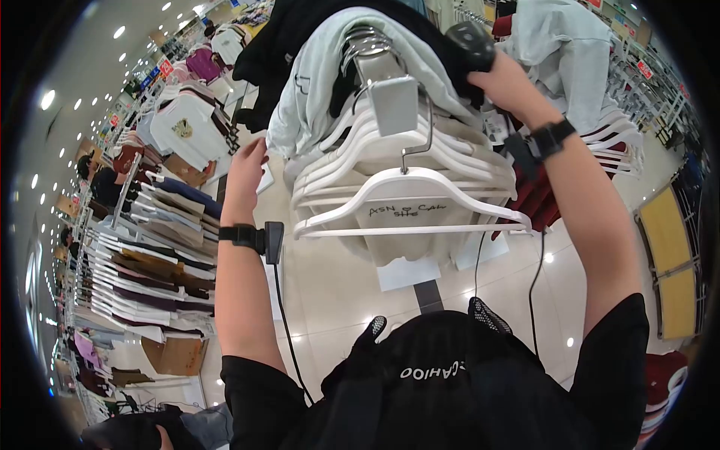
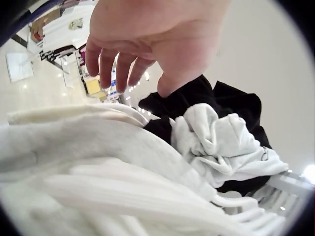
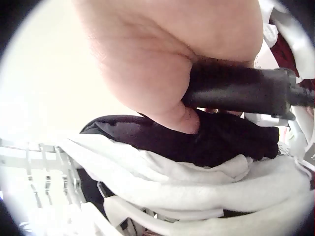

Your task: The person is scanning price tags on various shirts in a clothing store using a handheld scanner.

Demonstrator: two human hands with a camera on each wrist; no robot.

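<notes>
My right hand [image 1: 510, 86] grips a black handheld device [image 1: 471, 46] with a rounded head, over the right side of a clothes rack. In the right wrist view its dark handle [image 3: 241, 91] lies in my palm, with my thumb at a black garment [image 3: 162, 140]. My left hand [image 1: 246, 176] hovers at the rack's left side, fingers relaxed and nothing held. The left wrist view shows it above white clothes [image 2: 98, 142]. A pale sweatshirt [image 1: 300, 94] and black clothing [image 1: 270, 37] drape over the rack top. White hangers [image 1: 409, 195] hang below in a row.
A metal rack arm [image 1: 394, 101] points toward me. Clothes rails [image 1: 142, 255] line the left, and a white garment [image 1: 566, 45] hangs at the right. Yellow panels [image 1: 671, 225] stand farther right. Shiny tiled floor [image 1: 330, 300] lies beneath.
</notes>
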